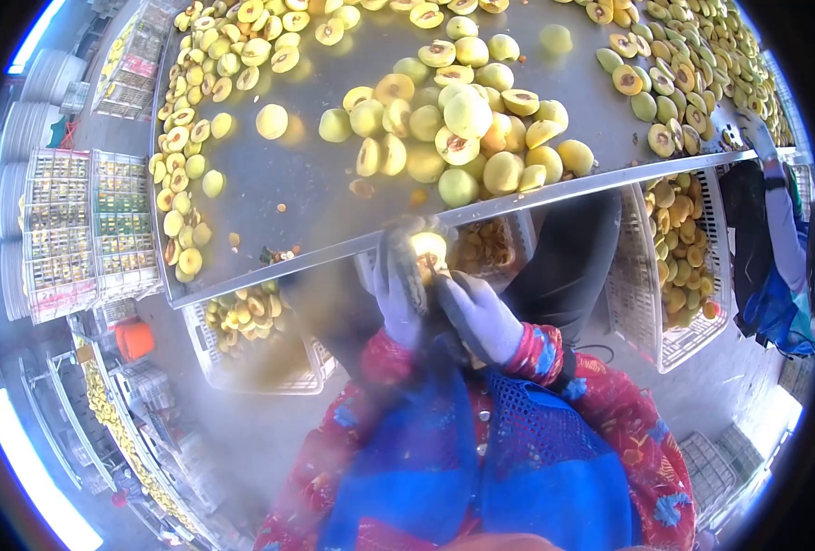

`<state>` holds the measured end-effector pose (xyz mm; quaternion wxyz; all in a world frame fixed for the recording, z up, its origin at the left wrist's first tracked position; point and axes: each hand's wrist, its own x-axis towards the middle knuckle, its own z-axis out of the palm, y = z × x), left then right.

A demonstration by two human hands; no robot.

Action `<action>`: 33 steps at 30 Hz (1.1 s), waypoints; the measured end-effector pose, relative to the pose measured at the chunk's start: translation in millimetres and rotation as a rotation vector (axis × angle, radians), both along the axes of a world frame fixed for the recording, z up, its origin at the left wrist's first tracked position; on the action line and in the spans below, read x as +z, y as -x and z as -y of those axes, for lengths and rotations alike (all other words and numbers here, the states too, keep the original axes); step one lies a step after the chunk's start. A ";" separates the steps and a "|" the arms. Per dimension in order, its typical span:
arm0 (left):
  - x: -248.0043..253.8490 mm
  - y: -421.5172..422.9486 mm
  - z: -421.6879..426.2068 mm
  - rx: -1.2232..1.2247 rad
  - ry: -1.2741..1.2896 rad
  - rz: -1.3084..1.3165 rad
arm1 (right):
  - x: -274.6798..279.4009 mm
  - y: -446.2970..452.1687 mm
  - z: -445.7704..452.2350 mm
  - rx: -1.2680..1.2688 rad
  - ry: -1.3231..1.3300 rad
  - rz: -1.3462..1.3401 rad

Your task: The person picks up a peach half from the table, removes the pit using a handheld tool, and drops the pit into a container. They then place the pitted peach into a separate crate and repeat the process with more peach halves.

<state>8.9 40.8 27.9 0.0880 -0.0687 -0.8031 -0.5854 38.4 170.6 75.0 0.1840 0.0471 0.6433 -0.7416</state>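
Note:
Both gloved hands meet just below the near edge of a metal table (279, 202). My left hand (400, 280) is closed around a halved fruit (429, 246), its pale cut side bright with glare. Close against that fruit is my right hand (476, 312), fingers closed on something dark and thin that I cannot make out clearly. Beyond them on the table lies a pile of yellow-green fruit (467, 112), some whole, some halved with brown centres.
More fruit lines the table's left side (178, 174) and far right. Below the edge stand white crates of fruit (242, 321), (678, 248). Stacked crates (59, 230) and an orange bucket (134, 340) are at left. Another person's arm (784, 211) is at right.

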 end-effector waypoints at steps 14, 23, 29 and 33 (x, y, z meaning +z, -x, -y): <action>8.7 12.5 -2.7 -0.149 0.192 -0.112 | -25.4 0.2 -32.7 0.269 1.530 0.963; -8.2 8.0 -9.5 0.033 -0.593 0.306 | -21.2 1.1 -30.5 0.396 1.672 0.778; 11.3 -0.6 114.1 0.435 0.417 0.190 | -31.6 4.4 -43.7 0.390 1.425 0.865; 32.3 21.5 171.0 0.357 1.124 0.026 | -53.1 -0.9 -48.9 0.353 1.217 0.933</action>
